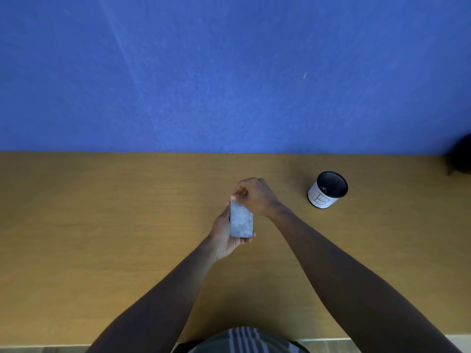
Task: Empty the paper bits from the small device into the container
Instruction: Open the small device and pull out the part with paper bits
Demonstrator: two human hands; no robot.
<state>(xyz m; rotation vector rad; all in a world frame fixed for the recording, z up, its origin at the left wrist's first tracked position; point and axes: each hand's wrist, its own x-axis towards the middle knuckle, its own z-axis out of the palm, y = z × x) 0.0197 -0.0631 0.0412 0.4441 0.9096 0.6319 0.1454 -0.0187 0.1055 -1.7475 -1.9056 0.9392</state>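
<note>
Hands over table: our left hand grips the device, right hand pinches its top; container well apart.

Matte blue textured wall filling the upper half, faint pale streaks slanting across it, flat tan wood-grain tabletop butting against its base, soft even light, strip of pale floor beyond the table's near edge

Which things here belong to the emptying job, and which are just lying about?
Job:
small device, held in left hand, right hand at its top
black mesh container, upright

Lying about:
dark object at the table's right edge
</note>
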